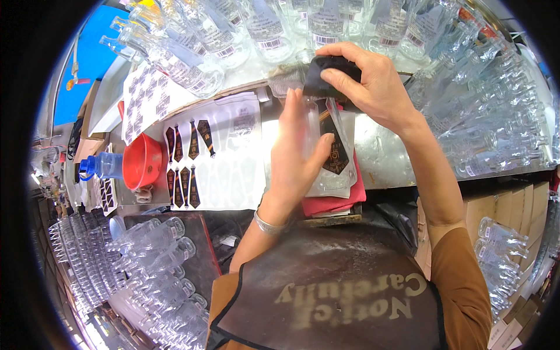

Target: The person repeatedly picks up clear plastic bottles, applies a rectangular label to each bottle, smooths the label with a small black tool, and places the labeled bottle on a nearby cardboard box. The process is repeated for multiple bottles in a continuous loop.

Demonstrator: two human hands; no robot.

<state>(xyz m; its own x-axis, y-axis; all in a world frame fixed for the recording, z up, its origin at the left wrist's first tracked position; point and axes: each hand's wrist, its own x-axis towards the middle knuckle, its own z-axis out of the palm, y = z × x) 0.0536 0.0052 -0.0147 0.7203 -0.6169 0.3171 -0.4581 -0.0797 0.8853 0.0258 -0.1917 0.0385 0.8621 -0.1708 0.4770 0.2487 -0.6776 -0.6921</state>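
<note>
A clear glass bottle [343, 172] lies on its side in front of me, bearing a dark tie-shaped label [335, 153] with gold and orange marks. My left hand [296, 154] is along the bottle's left side. Its fingers stretch upward, smeared by motion, and its thumb, spread apart, touches the label's edge. In my right hand [373, 84], pinched between thumb and fingers above the bottle's far end, is a flat black pad [319, 79]. A greyish cloth [286, 81] sits just beyond my left fingertips. Red cloth [363, 189] and other layers lie under the bottle.
Left of the bottle lies a white sheet [245, 157] with several tie-shaped labels [194, 140]. Beyond it stand a red bowl [143, 162] and a blue-capped plastic bottle [109, 165]. Rows of glass bottles [268, 35] line the back and right; more [163, 280] lie lower left. Cardboard boxes [501, 210] are right.
</note>
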